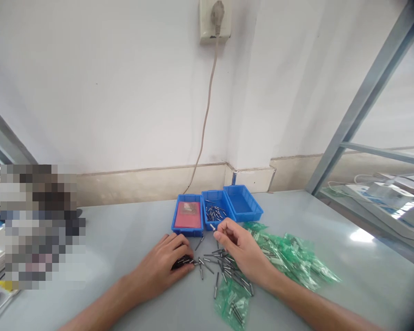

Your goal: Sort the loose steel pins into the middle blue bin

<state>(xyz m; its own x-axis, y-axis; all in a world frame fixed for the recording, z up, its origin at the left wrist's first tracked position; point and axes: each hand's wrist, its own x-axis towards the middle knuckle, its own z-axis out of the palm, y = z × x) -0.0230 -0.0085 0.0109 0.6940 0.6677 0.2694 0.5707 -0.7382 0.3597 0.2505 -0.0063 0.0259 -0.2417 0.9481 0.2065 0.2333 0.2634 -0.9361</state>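
Several thin metal pins (216,285) lie scattered on the grey table between my hands. My left hand (169,259) is curled on the tabletop around a bunch of dark pins. Above the pile, my right hand (239,246) pinches a small metal pin (212,227), its end pointing toward the blue bins. A blue bin with a red sheet (188,215) stands behind my left hand. Beside it, the middle blue bin (207,195) holds several pins. The right blue bin (243,202) has nothing visible inside. Green plastic bags (296,257) with metal parts lie right of my right hand.
Another green bag (232,301) with pins lies near the front. Metal shelf posts (365,92) rise at the right. A cable (209,101) hangs from a wall socket (215,20). At the left, a pixelated patch covers part of the view.
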